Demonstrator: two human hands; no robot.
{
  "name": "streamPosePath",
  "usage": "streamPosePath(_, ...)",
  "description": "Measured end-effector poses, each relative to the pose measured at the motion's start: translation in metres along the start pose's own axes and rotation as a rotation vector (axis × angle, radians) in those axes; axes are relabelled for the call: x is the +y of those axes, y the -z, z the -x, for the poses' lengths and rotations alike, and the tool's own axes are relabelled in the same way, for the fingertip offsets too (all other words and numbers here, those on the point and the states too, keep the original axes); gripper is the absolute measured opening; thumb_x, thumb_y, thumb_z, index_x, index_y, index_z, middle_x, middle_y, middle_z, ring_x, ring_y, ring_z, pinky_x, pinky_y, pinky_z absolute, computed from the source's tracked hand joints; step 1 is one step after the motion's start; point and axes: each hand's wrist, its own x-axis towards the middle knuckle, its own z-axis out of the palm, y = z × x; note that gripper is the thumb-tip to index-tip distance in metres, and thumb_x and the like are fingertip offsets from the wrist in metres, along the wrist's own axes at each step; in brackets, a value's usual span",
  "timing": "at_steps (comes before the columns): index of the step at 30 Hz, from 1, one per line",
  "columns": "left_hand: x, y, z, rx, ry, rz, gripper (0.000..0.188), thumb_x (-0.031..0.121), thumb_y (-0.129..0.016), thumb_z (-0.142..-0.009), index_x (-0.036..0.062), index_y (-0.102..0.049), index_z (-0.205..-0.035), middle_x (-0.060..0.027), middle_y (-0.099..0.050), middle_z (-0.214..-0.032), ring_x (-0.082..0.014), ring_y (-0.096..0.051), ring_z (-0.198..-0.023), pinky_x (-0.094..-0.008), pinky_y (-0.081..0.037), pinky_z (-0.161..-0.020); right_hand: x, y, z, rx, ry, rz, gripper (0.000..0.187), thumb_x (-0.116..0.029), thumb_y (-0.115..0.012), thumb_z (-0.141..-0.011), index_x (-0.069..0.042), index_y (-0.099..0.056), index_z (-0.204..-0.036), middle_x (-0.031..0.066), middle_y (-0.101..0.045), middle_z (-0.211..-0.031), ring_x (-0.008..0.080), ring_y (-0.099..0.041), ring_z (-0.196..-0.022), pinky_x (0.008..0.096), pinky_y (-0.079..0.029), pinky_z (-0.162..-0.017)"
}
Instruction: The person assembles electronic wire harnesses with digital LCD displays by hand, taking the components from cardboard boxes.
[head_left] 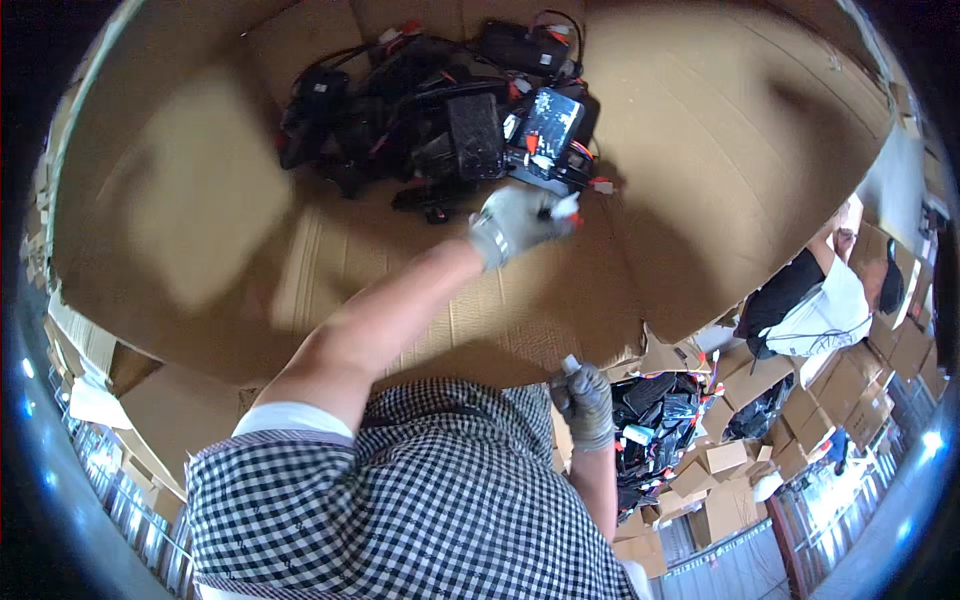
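**At the twelve o'clock heap: gloved hand reaches the black units**

Across the brown corrugated cardboard sheet [200, 230] that serves as the surface, bare board fills everything from nine o'clock inward, blurred but free of objects, so the widest open room lies on that side. Toward twelve o'clock sits the tangled pile of black plastic electrical units with red and black wires [440, 120], its long axis running roughly from ten o'clock to one o'clock. The person's left hand [520, 220], in a grey knit glove, is stretched out on a bare forearm and meets the pile's near right corner, where a black rectangular unit with a glossy label [548, 125] lies just beyond the knuckles. The pile therefore lies ahead of and slightly left of this hand. Its fingers are curled around something small and pale with a red tip, probably a connector, though the blur keeps me from telling exactly what is gripped.

Lower, near six o'clock at the board's torn front edge, the right hand [585, 400], also grey-gloved, is closed on a small pale cylindrical piece held upright against the checked shirt. It is well apart from the pile; the left hand is plainly the nearer one.

Right of it, past the edge at four o'clock, lie more black units [660, 410] among small brown cartons [730, 460], and another person in a white top [820, 305] bends over at three o'clock.
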Motion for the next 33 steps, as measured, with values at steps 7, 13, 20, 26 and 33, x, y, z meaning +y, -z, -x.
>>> streamPosePath(7, -0.005, -0.059, -0.098, -0.462, -0.061, -0.691, 0.028, 0.025, -0.054, -0.086, 0.0149, -0.060, -0.111, -0.0123, -0.059, -0.116, -0.0307, -0.057, -0.103, -0.0390, -0.047, -0.086, 0.010, -0.030, 0.022, 0.165, 0.050, -0.078, 0.046, -0.048, -0.068, -0.077, -0.003, -0.062, -0.077, 0.0000, -0.051, -0.059, 0.0081, -0.041, -0.047, 0.0213, -0.029, -0.045)
streamPosePath(13, -0.033, -0.028, 0.025, -0.160, -0.066, -0.338, 0.032, 0.032, -0.056, -0.086, 0.0103, -0.061, -0.109, -0.0143, -0.064, -0.104, -0.0309, -0.063, -0.091, -0.0379, -0.050, -0.079, -0.003, -0.037, 0.025, 0.138, 0.106, -0.028, 0.041, -0.043, -0.067, -0.080, -0.004, -0.061, -0.072, -0.0010, -0.050, -0.056, 0.0066, -0.040, -0.045, 0.0210, -0.026, -0.042)
streamPosePath(20, -0.031, 0.011, 0.174, -0.217, -0.217, 0.029, 0.035, 0.026, -0.061, -0.084, 0.0074, -0.059, -0.114, -0.0120, -0.063, -0.110, -0.0257, -0.061, -0.100, -0.0348, -0.048, -0.085, -0.021, -0.054, 0.011, -0.126, 0.095, 0.297, 0.032, -0.034, -0.060, -0.088, -0.003, -0.060, -0.078, -0.0029, -0.051, -0.064, 0.0071, -0.045, -0.058, 0.0235, -0.037, -0.055)
streamPosePath(26, -0.015, -0.007, 0.215, -0.186, -0.015, 0.336, 0.049, 0.038, -0.056, -0.087, 0.0043, -0.052, -0.122, -0.0154, -0.061, -0.111, -0.0253, -0.059, -0.103, -0.0349, -0.045, -0.090, -0.043, -0.065, 0.010, -0.234, 0.074, 0.528, 0.032, -0.033, -0.055, -0.091, -0.002, -0.062, -0.086, -0.0029, -0.048, -0.064, 0.0053, -0.042, -0.058, 0.0218, -0.036, -0.054)
streamPosePath(33, -0.014, -0.015, 0.224, -0.125, -0.107, 0.208, 0.051, 0.043, -0.057, -0.085, 0.0063, -0.053, -0.121, -0.0151, -0.061, -0.108, -0.0287, -0.060, -0.100, -0.0360, -0.047, -0.085, -0.048, -0.072, 0.007, -0.380, -0.122, 0.609, 0.032, -0.033, -0.060, -0.088, -0.002, -0.066, -0.084, -0.0054, -0.047, -0.058, 0.0033, -0.036, -0.052, 0.0196, -0.026, -0.048)
